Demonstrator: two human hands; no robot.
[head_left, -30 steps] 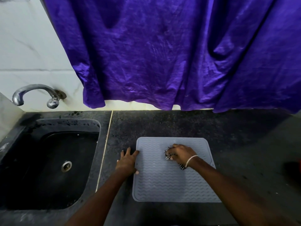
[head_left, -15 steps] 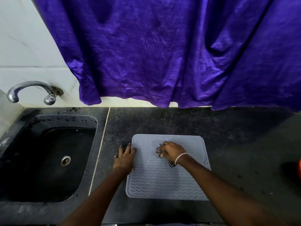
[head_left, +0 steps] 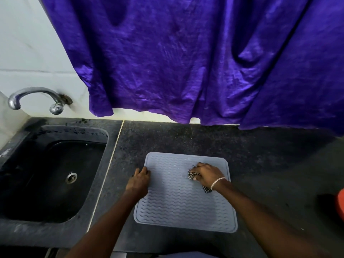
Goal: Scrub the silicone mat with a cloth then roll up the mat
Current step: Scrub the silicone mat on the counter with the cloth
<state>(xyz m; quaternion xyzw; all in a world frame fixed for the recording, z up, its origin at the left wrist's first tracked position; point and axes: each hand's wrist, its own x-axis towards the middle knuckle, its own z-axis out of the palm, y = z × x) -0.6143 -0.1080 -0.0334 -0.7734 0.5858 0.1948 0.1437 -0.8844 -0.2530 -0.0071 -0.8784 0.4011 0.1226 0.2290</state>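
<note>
A: What do we have under our hands?

B: A pale grey square silicone mat with wavy ridges (head_left: 183, 198) lies flat on the dark speckled stone tabletop (head_left: 270, 161). Our right hand (head_left: 208, 174) sits on the mat's far right part, clenched around a small black-and-white checked cloth (head_left: 193, 175), which is pressed against the ridges. A bit of the same cloth peeks out beneath the wrist, just beside a thin pale beaded bracelet (head_left: 217, 182).

A: And the other hand?

B: Our left hand (head_left: 138, 180) rests on the mat's left edge, fingers curled and bearing down on the rim, with part of the hand on the tabletop. It grips nothing that we can see; it only presses.

A: What lies around us?

B: Out past the left hand, beyond a pale seam in the stone, is a black rectangular sink (head_left: 55, 146) with a round metal drain (head_left: 71, 177) in its floor. A curved chrome tap (head_left: 35, 96) juts from the white tiled wall (head_left: 28, 49) above it. Ahead of both hands, a crumpled shiny purple curtain (head_left: 195, 62) hangs down to just above the back of the tabletop. Far off to the right of the right hand, a sliver of something red-orange (head_left: 340, 203) shows at the edge of view; we cannot tell what it is.

A: Is the mat rolled at all?

B: No, every corner we can see lies flat.
</note>
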